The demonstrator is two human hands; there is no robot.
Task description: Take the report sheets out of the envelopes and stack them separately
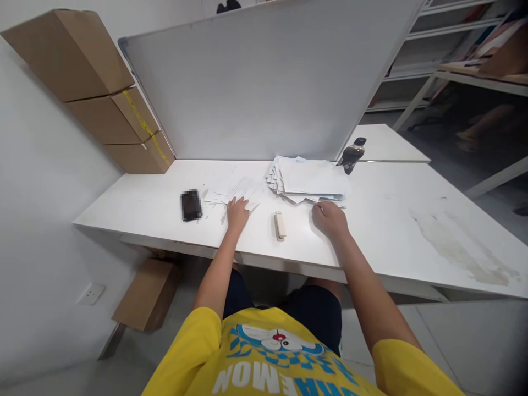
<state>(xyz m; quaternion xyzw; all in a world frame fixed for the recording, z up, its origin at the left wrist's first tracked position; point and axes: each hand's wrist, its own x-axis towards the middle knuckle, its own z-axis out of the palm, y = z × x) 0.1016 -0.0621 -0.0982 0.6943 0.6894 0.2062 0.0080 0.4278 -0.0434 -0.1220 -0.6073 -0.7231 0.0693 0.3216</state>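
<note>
My left hand (238,213) lies with its fingers stretched out on the near edge of some loose printed sheets (239,188). My right hand (330,217) is closed, its fingers curled at the near edge of a thick, uneven stack of papers (311,177). Whatever that hand may pinch is hidden from me. Between the two hands a cream stapler (279,226) rests on the white desk (377,231), touched by neither. To the left of the printed sheets is a small dark object (191,205), blurred out by pixels.
A dark drink bottle (353,155) leans right of the paper stack. Behind the desk stands a whiteboard (256,82). Cardboard boxes (94,82) pile up at the left wall, with another box (146,294) on the floor. A person's leg (487,121) shows under the far table.
</note>
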